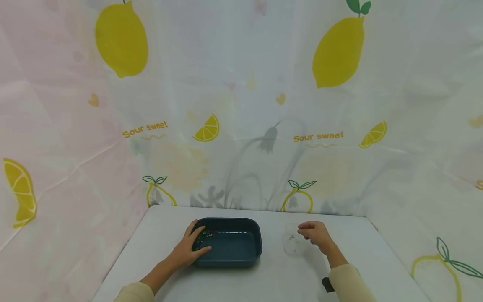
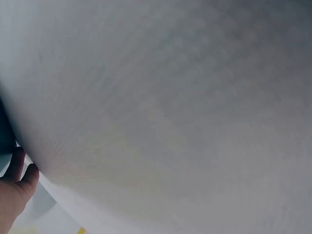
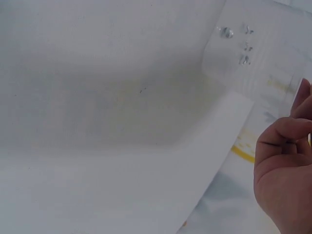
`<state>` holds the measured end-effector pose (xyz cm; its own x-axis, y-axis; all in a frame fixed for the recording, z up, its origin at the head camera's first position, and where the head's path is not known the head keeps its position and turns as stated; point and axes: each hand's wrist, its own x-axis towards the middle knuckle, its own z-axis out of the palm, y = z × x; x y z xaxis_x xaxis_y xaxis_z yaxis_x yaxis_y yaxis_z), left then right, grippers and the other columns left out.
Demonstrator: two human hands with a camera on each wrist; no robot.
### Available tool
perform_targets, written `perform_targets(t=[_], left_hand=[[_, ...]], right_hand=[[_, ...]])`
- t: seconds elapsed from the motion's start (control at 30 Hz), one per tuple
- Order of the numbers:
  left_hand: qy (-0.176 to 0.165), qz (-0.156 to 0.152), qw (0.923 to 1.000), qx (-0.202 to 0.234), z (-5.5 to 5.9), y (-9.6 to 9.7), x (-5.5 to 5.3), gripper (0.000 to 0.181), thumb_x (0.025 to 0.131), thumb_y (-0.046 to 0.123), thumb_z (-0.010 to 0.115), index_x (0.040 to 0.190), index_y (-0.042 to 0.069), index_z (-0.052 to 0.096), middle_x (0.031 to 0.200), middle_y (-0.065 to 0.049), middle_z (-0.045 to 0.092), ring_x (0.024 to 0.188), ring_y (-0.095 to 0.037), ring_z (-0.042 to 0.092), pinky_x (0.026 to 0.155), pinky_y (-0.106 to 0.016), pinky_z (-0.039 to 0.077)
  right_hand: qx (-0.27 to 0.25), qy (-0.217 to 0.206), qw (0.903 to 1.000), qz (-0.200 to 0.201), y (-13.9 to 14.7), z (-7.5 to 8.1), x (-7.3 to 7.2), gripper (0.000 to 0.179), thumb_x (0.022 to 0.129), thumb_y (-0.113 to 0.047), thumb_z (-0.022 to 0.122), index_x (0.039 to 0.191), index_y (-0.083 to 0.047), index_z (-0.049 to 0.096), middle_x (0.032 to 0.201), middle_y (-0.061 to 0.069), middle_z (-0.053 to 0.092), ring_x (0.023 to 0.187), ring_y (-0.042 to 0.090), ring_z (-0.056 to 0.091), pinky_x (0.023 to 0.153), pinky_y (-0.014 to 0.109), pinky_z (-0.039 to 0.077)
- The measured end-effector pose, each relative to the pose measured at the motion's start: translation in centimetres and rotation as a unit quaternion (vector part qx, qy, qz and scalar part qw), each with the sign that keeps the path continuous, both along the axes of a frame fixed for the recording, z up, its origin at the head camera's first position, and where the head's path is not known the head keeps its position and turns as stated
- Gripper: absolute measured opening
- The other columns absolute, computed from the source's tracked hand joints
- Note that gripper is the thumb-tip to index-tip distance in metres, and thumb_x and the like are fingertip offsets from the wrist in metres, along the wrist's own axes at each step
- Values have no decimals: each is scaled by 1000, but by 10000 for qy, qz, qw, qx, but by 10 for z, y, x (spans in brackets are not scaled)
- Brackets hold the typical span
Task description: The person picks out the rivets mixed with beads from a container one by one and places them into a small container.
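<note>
A deep dark blue tray (image 1: 247,263) stands on the white table, with several small coloured glass marbles (image 1: 209,233) gathered at its left end. My left hand (image 1: 185,248) grips the tray's left side, thumb and a finger reaching over the rim. In the left wrist view, fingers (image 2: 30,176) of that hand lie beside the dark wall. To the right of the tray, a clear plastic box (image 1: 289,250) holds several clear marbles (image 3: 227,32). Above its right side hovers my right hand (image 1: 318,236), thumb and forefinger drawn together; whatever may be between them is hidden.
The white table (image 1: 211,287) ends at a lemon-printed curtain (image 1: 241,167), which also encloses both sides. A small black object (image 1: 327,285) shows beside the right sleeve. Some table surface separates the tray from the clear box.
</note>
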<state>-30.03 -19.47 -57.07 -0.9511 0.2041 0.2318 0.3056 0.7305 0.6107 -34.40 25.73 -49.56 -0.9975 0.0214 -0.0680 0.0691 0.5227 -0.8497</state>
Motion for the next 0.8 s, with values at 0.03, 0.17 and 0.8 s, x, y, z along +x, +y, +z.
perform_targets(t=[0.03,0.17,0.8], left_hand=[[13,-1,10000,8,0,0,0,82,88,54,68,152,13,38,164,-18,14,141,-45,36,99,-63,43],[11,-13,10000,41,2,1,0,81,88,54,68,152,13,38,164,-19,14,142,-45,35,100,-63,42],[-189,-102,9997,66,0,-2,0,91,84,57,71,155,17,32,165,-17,11,139,-48,39,93,-64,45]], right_hand=[[1,16,10000,-2,0,0,0,23,90,-12,69,106,5,71,89,5,72,79,17,60,65,33,47],[9,53,10000,-18,0,-2,-3,22,90,-12,70,105,4,71,88,5,72,78,18,60,63,31,45],[303,119,9995,-54,3,-15,-5,17,88,-15,73,97,-1,73,96,8,73,90,22,62,71,37,50]])
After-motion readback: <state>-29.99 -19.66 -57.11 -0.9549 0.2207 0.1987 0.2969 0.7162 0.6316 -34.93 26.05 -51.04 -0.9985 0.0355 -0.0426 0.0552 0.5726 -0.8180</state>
